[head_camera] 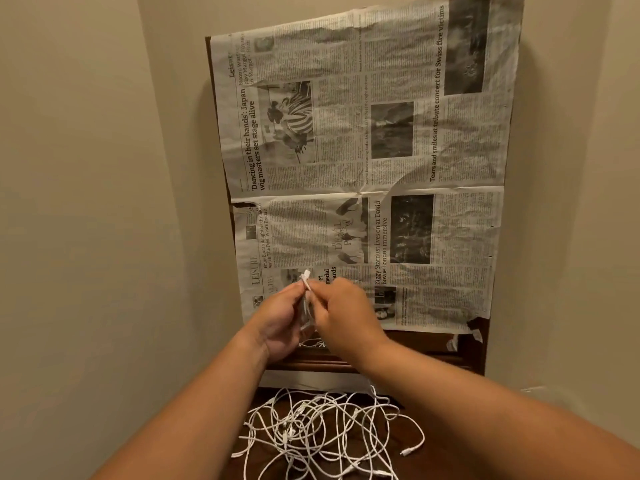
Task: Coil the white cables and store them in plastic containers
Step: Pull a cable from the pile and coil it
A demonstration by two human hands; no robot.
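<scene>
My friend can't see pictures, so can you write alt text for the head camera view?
A person's left hand and right hand grip one white cable between them, above a tangled pile of white cables on a dark wooden surface. Newspaper covers the wood behind.

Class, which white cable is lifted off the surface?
The cable held between the left hand and right hand; the other cables lie tangled on the dark wood.

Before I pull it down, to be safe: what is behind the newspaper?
Dark wood shows past the left edge and bottom of the newspaper; everything behind the sheet itself is covered.
</scene>
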